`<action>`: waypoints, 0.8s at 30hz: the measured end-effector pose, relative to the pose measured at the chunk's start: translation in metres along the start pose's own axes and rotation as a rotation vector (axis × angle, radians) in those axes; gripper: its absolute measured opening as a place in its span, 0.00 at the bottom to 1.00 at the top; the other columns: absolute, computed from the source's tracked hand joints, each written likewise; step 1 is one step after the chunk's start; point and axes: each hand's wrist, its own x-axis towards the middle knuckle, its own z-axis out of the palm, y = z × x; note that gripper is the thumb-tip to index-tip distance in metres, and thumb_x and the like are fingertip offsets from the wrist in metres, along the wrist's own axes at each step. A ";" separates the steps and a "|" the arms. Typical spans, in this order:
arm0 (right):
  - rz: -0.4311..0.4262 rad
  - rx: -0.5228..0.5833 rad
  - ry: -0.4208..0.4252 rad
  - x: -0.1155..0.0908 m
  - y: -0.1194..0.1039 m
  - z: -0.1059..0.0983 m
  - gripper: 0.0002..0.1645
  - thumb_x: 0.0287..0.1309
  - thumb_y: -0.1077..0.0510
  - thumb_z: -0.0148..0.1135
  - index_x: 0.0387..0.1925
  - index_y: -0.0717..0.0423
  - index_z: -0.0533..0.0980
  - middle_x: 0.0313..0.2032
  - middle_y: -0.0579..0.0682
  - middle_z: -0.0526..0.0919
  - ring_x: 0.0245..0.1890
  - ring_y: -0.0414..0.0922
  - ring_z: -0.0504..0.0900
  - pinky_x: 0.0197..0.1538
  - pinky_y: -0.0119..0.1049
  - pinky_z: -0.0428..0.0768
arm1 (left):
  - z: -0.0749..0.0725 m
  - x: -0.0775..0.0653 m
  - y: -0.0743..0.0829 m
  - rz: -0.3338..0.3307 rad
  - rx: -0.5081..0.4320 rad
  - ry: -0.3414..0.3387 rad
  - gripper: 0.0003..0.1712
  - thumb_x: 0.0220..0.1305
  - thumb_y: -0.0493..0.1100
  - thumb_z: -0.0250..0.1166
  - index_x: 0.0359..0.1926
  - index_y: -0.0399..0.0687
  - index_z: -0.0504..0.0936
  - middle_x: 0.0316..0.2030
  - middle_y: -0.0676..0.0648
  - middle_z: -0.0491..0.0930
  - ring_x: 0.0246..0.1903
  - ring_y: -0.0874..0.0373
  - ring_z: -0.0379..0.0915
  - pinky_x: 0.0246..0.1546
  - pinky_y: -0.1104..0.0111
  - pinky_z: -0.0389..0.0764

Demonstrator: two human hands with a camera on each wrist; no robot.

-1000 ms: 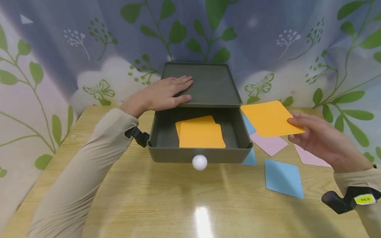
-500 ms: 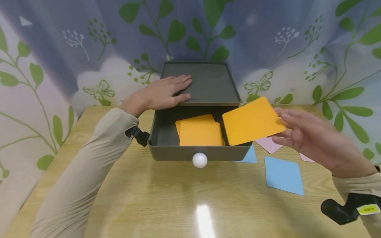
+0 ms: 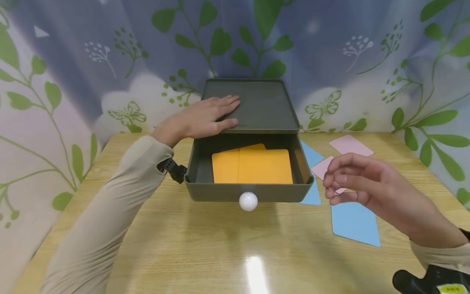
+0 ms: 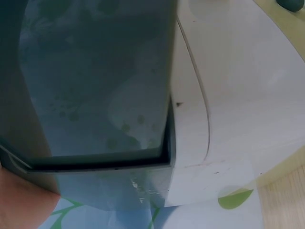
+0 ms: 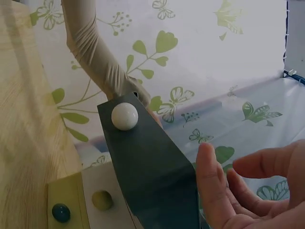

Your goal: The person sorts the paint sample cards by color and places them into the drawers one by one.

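Facing a leaf-and-butterfly curtain (image 3: 312, 41) beyond both hands. Seeing a wood-grain table (image 3: 205, 253) below both hands. Wearing beige sleeves (image 3: 114, 204) on both arms, reaching to the wrists. Having a tiered drawer unit (image 3: 264, 108) under and to the right of the left hand, dark green on top, then white, then yellow in the right wrist view. Showing its top drawer (image 3: 216, 192) pulled out toward the body, between the two hands.

Resting the left hand (image 3: 209, 116) palm down on the unit's top, with fingers stretched close together and thumb apart. Holding the right hand (image 3: 374, 188) in the air above the table, with fingers loosely bent and tips parted around a gap.

Noting orange cards (image 3: 264, 166) overlapping inside the drawer, between the hands. Seeing a blue card (image 3: 356, 226) partly covered by the right hand, a pink card (image 3: 351, 145) just beyond it, and another pink card (image 3: 321, 166) partly behind its fingers. Carrying black wrist devices (image 3: 175, 170) just behind both hands. Last, spotting a white knob (image 3: 248, 201) on the drawer front, between the hands but nearer the body.
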 end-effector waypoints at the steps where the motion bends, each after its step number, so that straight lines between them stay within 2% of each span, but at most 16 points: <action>1: 0.001 -0.017 -0.028 -0.001 0.001 0.004 0.16 0.68 0.77 0.36 0.50 0.70 0.68 0.43 0.57 0.78 0.40 0.51 0.82 0.46 0.45 0.82 | 0.000 0.000 0.000 0.001 0.000 0.003 0.38 0.76 0.58 0.41 0.76 0.41 0.45 0.76 0.43 0.40 0.74 0.50 0.35 0.73 0.59 0.41; 6: 0.095 -0.044 -0.215 -0.005 0.006 0.028 0.16 0.69 0.75 0.37 0.46 0.69 0.72 0.38 0.58 0.80 0.34 0.52 0.81 0.39 0.47 0.83 | 0.001 0.001 0.000 0.010 0.002 0.017 0.38 0.76 0.58 0.41 0.75 0.41 0.46 0.75 0.43 0.41 0.74 0.50 0.36 0.73 0.59 0.42; 9: 0.135 0.010 -0.282 -0.001 0.012 0.047 0.16 0.70 0.74 0.38 0.49 0.71 0.73 0.40 0.60 0.81 0.37 0.52 0.82 0.41 0.48 0.83 | 0.001 0.001 0.000 0.007 0.004 0.015 0.38 0.76 0.57 0.41 0.75 0.41 0.46 0.75 0.43 0.42 0.74 0.50 0.36 0.73 0.59 0.42; 13: 0.175 0.129 -0.308 0.010 0.022 0.067 0.19 0.71 0.72 0.39 0.58 0.72 0.69 0.48 0.64 0.80 0.47 0.52 0.82 0.50 0.51 0.80 | 0.003 0.001 0.000 0.008 -0.006 0.005 0.38 0.76 0.57 0.41 0.75 0.40 0.46 0.75 0.43 0.41 0.74 0.50 0.35 0.73 0.58 0.42; 17: 0.184 0.182 -0.341 0.020 0.031 0.079 0.23 0.73 0.68 0.39 0.65 0.70 0.63 0.56 0.66 0.76 0.54 0.56 0.78 0.55 0.53 0.76 | 0.002 0.001 -0.001 0.009 0.001 0.005 0.38 0.76 0.57 0.42 0.75 0.40 0.46 0.75 0.42 0.41 0.74 0.50 0.35 0.73 0.58 0.42; 24: 0.180 0.206 -0.319 0.041 0.038 0.093 0.23 0.72 0.66 0.45 0.65 0.69 0.61 0.58 0.65 0.74 0.56 0.59 0.76 0.58 0.53 0.75 | -0.001 0.001 -0.003 0.012 -0.004 0.015 0.38 0.76 0.57 0.42 0.75 0.39 0.46 0.75 0.42 0.42 0.74 0.49 0.36 0.73 0.57 0.42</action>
